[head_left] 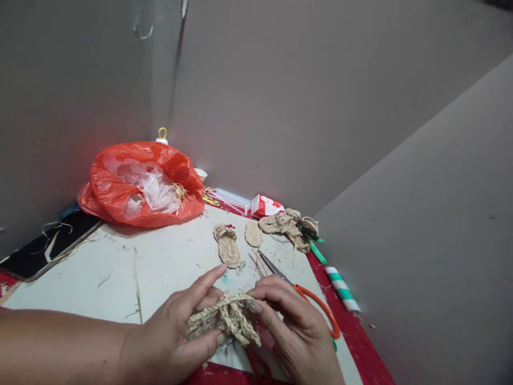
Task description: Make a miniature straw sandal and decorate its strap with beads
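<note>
Low in the view, a braided straw piece (226, 318) is held between both hands above the white board. My left hand (180, 326) grips its left side, thumb in front and fingers behind. My right hand (292, 323) pinches its right end between thumb and fingers. Orange-handled scissors (320, 307) lie partly under the right hand, blades pointing away. Just beyond the hands rest a small woven straw slipper (227, 246) with red bits at its top and a plain oval straw sole (253, 234).
An open red plastic bag (108, 195) with straw scraps stands at back left, near a dark flat tablet-like object (44, 246). More straw slippers (282, 224), a red-white box (266, 205) and a green-striped roll (343, 290) line the right edge. Walls rise behind.
</note>
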### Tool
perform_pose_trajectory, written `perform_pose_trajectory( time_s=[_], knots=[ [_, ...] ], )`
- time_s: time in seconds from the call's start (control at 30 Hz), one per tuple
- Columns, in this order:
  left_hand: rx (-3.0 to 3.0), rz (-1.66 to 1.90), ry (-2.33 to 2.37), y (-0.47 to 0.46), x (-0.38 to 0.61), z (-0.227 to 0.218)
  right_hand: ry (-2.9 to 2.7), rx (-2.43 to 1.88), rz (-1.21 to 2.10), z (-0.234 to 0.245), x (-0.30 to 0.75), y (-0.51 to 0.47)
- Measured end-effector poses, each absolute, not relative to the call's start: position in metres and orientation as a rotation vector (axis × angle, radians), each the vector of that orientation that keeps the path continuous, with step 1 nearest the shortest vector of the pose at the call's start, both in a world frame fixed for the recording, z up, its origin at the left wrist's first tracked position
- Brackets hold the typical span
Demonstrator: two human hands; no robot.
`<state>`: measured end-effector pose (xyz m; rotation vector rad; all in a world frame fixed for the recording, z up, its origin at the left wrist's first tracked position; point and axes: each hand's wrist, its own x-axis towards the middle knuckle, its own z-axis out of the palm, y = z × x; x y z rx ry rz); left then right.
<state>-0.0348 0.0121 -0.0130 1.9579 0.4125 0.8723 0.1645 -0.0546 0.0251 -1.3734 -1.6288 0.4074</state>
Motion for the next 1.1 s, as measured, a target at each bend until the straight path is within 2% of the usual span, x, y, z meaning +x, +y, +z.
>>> perform_pose_trajectory(
  time_s=[0.2, 0.43, 0.7, 0.93, 1.1],
  knots=[
    [1.878, 0.779, 0.36, 0.016, -0.03, -0.021, -1.585, -1.386, 0.4, 0.016, 0.167, -0.055],
    [1.568, 0.613, 0.215, 0.02, -0.024, -0.006, -1.575, -1.363, 0.417, 0.012, 0.168, -0.055],
    [1.487, 0.107, 0.327, 0.032, -0.025, -0.015, -1.386, -1.512, 0.535, 0.01, 0.181, -0.054],
    [1.383, 0.357, 0.516, 0.031, -0.021, -0.001, -1.361, -1.526, 0.67, 0.013, 0.179, -0.054],
    [1.089, 0.374, 0.487, 0.022, -0.011, -0.004, -1.296, -1.507, 0.75, 0.008, 0.173, -0.05]
  ],
)
